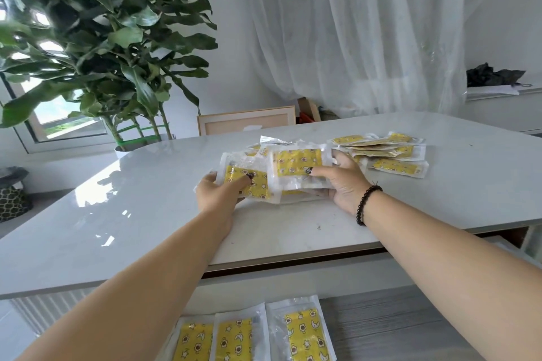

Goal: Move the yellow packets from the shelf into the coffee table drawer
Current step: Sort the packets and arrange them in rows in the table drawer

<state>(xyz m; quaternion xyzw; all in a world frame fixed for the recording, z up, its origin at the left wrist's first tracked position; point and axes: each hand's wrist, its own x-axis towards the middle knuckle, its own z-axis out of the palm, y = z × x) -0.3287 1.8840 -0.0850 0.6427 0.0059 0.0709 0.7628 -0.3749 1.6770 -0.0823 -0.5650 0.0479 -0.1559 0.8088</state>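
Nearest: open grey wood-grain drawer point(381, 328) below the bench edge, three clear-wrapped yellow packets with star and moon print point(305, 334) lying flat side by side along its left part

Above that, pale glossy stone bench point(132, 214). Both arms reach out over it

Left hand point(218, 192) grips the left end of a loose stack of yellow packets point(264, 176), thumb on top, fingers curled under the edge. Right hand point(343, 182), black bead bracelet point(366, 205) on the wrist, holds the right end of the same stack, thumb pressed on the top packet, fingers wrapped behind. Stack sits low on the bench; can't tell if it's lifted clear

Just right of the right hand, touching or nearly so: second scattered pile of yellow packets point(393, 152), flat on the bench

Far side: pale wood picture frame point(246, 120) leaning behind the bench, big leafy green potted plant point(111, 38) at left by the window, sheer white curtain point(366, 32) across the back, crumpled black bag point(492, 75) on a ledge at right
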